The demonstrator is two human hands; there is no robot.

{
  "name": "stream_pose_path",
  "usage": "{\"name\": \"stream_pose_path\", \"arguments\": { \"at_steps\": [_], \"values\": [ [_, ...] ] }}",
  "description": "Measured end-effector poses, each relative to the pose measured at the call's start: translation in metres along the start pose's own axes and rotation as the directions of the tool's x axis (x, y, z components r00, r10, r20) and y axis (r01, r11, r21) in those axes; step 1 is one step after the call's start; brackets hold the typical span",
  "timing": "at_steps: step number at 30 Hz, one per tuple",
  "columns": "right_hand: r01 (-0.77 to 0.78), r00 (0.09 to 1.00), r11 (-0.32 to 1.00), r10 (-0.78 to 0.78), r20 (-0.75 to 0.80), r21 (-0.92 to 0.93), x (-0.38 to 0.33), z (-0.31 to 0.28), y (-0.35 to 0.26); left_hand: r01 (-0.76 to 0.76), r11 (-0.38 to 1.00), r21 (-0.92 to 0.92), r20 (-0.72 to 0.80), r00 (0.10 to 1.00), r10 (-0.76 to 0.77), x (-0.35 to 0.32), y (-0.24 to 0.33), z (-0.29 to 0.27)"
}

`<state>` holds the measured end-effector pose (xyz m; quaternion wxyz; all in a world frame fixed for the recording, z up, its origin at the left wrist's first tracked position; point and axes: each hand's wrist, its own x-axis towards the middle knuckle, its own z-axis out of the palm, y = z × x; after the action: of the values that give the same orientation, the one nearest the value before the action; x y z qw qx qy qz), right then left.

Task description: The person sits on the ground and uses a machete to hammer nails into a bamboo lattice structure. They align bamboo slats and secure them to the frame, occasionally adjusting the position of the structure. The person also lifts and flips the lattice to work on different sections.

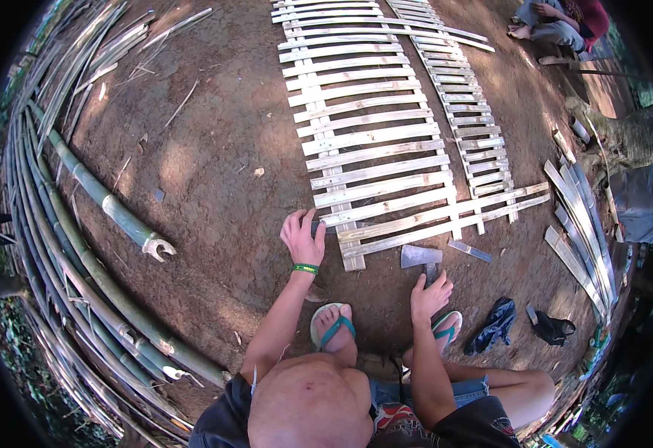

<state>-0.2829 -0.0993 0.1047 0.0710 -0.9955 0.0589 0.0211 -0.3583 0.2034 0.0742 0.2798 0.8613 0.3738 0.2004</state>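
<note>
Left hand (302, 237), fingers spread flat, presses the pale split-bamboo slatted panel (375, 142) corner at twelve o'clock; right hand (427, 295) grips the grey flat-bladed hatchet (421, 257) handle at one o'clock; advisable: pin slat firmly, fingers clear of blade.

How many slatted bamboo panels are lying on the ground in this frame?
2. The wide slatted panel lies ahead of the left hand, which rests at its near corner; the narrow slatted panel lies just right of it. Their far ends are cut off.
</note>
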Motion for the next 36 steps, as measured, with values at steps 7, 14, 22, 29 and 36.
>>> {"name": "stream_pose_path", "arguments": {
  "at_steps": [7,14,22,29,36],
  "values": [
    [0.232,0.960,0.971,-0.239,0.144,0.063,0.013,0.010,0.041,-0.018,1.000,0.003,0.059,0.998,0.018,0.005,-0.012,0.009],
    [0.060,0.973,0.974,-0.107,0.206,0.220,-0.003,-0.002,0.020,0.036,0.995,-0.095,0.079,0.996,-0.029,0.001,-0.023,0.014],
    [0.164,0.830,0.826,-0.411,0.377,0.540,-0.049,-0.026,-0.037,0.013,0.994,-0.110,0.135,0.991,0.002,0.004,-0.026,0.009],
    [0.218,0.697,0.756,-0.563,0.443,0.617,-0.050,-0.024,-0.125,-0.118,0.992,-0.054,0.168,0.978,0.125,-0.005,-0.039,-0.001],
    [0.110,0.871,0.737,-0.395,0.293,0.667,-0.044,-0.018,-0.117,-0.271,0.961,0.048,0.274,0.929,0.249,-0.001,-0.027,-0.016]
  ]
}}
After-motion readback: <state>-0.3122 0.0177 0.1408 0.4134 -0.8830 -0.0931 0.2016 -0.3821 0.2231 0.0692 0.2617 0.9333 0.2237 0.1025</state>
